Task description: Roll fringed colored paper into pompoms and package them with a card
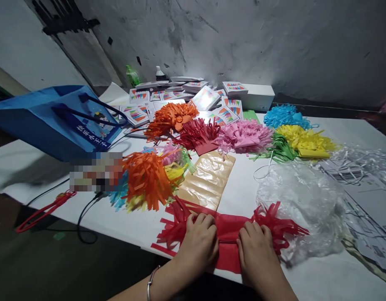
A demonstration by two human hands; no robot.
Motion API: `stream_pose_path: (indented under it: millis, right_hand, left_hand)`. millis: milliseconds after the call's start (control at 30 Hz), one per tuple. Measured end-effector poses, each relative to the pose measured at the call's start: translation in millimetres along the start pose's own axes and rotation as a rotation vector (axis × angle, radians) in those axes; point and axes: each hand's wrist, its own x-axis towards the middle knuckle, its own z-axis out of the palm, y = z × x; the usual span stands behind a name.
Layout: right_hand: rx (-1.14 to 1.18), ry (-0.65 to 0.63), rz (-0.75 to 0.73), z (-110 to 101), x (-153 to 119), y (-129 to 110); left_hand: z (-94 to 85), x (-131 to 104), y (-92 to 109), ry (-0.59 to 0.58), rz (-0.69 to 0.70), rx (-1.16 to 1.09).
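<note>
A sheet of red tissue paper (229, 228) with fringed ends lies at the table's front edge, a folded or rolled line running across its middle. My left hand (199, 238) presses with curled fingers on its left part, beside the bunched fringe. On the right part, my right hand (257, 246) grips it the same way, the fringe spreading out past the fingers. Both hands are closed on the paper, and their fingertips are partly hidden. Just beyond lie an orange fringed paper bundle (150, 179) and a shiny tan plastic packet (208, 179).
Fringed bundles in orange (170, 119), dark red (199, 136), pink (246, 136), yellow (305, 140) and blue (287, 117) line the back. Crumpled clear plastic (302, 205) lies right. A blue bag (45, 121) stands left. Several printed boxes (207, 98) sit by the wall.
</note>
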Motion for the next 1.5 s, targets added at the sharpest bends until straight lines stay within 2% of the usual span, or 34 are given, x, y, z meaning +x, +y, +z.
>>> stream_pose_path:
  millis: [67, 100, 267, 400, 600, 733, 900, 1133, 1267, 1333, 1433, 1500]
  right_hand:
    - [-0.012, -0.015, 0.048, -1, 5, -1]
    - [-0.006, -0.025, 0.073, -1, 7, -1]
    - [0.016, -0.093, 0.111, 1, 14, 3]
    - [0.022, -0.136, 0.123, -3, 19, 5]
    - [0.120, -0.122, 0.075, -13, 12, 0]
    - [0.208, 0.012, -0.095, -5, 2, -1]
    - [0.132, 0.132, -0.249, 7, -2, -3]
    - [0.254, 0.165, -0.189, 13, 0, -4]
    - [0.324, 0.174, -0.146, 14, 1, -6]
    - [0.347, 0.173, -0.114, 11, 1, -7]
    - [0.393, 0.187, -0.030, 3, 4, -8]
    - [0.416, 0.243, 0.025, -4, 7, -5]
  left_hand:
    - [1.4, 2, -1, -0.003, 0.021, 0.051]
    - [1.9, 3, -2, -0.002, 0.073, 0.069]
    - [6.9, 4, -7, 0.028, 0.476, 0.156]
    - [13.1, 15, -10, 0.005, 0.565, 0.198]
    - [5.8, 29, -22, -0.123, 0.525, 0.176]
    - [1.7, 24, -25, -0.131, 0.453, 0.103]
    - [0.9, 20, -23, -0.133, 0.398, 0.059]
    - [1.8, 21, -23, -0.100, 0.411, 0.087]
    - [4.4, 12, -22, 0.066, 0.445, 0.052]
    - [4.6, 4, -21, 0.117, 0.529, -0.002]
    - [6.4, -7, -19, 0.020, 0.639, -0.065]
    - [10.8, -11, -20, -0.055, 0.578, -0.054]
